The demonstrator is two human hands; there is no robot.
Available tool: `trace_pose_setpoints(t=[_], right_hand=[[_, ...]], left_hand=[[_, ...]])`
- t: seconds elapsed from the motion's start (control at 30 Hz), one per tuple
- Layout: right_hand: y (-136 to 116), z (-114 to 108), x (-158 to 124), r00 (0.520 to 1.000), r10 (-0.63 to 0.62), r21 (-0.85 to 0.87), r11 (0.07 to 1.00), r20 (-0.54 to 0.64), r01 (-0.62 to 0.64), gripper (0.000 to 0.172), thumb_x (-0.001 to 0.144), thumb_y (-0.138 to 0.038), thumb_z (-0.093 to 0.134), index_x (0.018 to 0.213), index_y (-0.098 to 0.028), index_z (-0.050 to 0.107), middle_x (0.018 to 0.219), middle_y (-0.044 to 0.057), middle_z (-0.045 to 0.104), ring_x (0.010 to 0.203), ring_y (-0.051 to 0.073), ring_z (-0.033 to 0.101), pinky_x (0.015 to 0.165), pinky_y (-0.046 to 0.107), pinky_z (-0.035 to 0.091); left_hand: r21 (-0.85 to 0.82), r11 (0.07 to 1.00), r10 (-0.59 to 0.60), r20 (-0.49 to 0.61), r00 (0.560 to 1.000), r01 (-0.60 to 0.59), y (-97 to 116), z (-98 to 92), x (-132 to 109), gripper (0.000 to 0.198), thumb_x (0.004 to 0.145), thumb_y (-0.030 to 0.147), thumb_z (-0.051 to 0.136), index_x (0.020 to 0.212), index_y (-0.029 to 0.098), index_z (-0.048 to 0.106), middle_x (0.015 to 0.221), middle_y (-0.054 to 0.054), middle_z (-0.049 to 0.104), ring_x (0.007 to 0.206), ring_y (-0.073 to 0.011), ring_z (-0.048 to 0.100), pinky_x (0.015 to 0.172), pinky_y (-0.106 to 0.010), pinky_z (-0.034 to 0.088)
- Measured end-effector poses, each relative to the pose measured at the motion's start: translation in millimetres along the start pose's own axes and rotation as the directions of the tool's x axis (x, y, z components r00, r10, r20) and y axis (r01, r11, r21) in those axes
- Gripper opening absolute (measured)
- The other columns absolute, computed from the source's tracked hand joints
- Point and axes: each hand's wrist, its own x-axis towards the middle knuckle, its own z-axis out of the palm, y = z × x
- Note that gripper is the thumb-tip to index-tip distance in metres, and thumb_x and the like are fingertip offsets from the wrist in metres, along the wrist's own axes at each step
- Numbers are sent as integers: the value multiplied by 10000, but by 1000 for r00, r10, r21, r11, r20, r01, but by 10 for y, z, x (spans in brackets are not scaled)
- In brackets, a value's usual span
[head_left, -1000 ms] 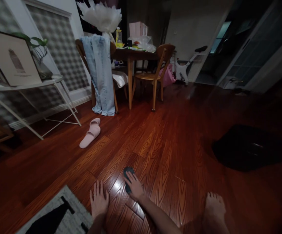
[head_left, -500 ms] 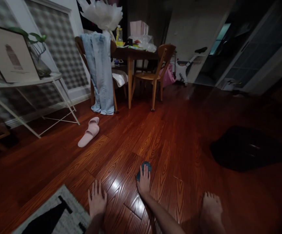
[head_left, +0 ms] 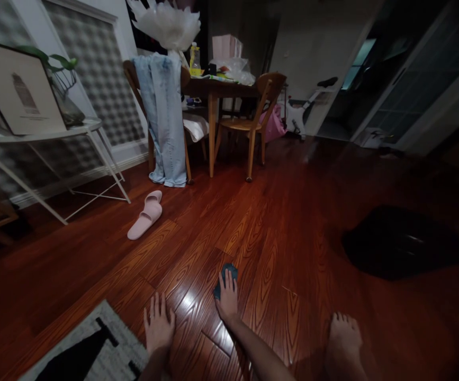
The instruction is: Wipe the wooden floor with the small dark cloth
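We are pressing our open right hand (head_left: 228,304) flat over the small dark-teal cloth (head_left: 233,269) on the glossy red-brown wooden floor (head_left: 269,211), probably pinning it evenly, and are resting our spread, empty left hand (head_left: 159,328) beside the grey-and-black rug (head_left: 124,338), seemingly for balance

Home: slipper (head_left: 145,216), jeans (head_left: 166,119), rug (head_left: 94,344).

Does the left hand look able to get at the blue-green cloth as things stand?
Probably yes: the left hand rests on the floor nearby, with nothing visible standing between, though the right hand covers part of the cloth.
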Motion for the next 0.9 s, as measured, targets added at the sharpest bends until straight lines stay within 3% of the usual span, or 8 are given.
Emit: trace_pose_setpoints(t=[0.17,0.5,0.7,0.8,0.9], right_hand=[[-24,-46,-15,1000,-6,1,1000,4,6,839,886,-275,541,1660,-210,223,1747,98,116,1618,238,43,1307,479,72],[-20,-42,-8,1000,4,3,1000,0,-4,826,885,-240,518,1659,-217,232,1741,89,127,1614,229,52,1311,474,77],[-111,-216,-31,999,25,35,999,44,-27,797,914,-275,518,1656,-193,238,1737,102,117,1613,264,71,1314,514,89],[-300,-230,-189,988,-84,86,994,130,73,812,921,-349,569,1652,-189,255,1740,94,94,1612,300,80,1319,508,122],[-578,-103,-452,920,-326,139,943,215,302,863,903,-429,635,1651,-216,262,1737,96,107,1610,307,106,1315,510,164]], left_hand=[[20,1000,-2,-1,1000,2,8,-9,-1,670,942,353,289,1557,117,411,1623,-168,476,1542,-285,364,1303,-555,181],[10,1000,-3,-1,1000,3,-12,22,-6,678,939,356,299,1576,137,377,1629,-162,471,1545,-285,360,1300,-558,197],[16,1000,-5,13,1000,5,-14,20,-3,664,945,360,289,1552,129,426,1632,-161,467,1542,-280,366,1305,-555,182],[18,1000,-7,4,1000,7,-10,27,-4,662,951,361,267,1539,115,446,1634,-162,465,1540,-272,371,1308,-534,180],[9,1000,-6,-12,1000,6,-11,40,-8,664,951,360,274,1557,130,417,1634,-156,467,1548,-268,356,1306,-535,184]])
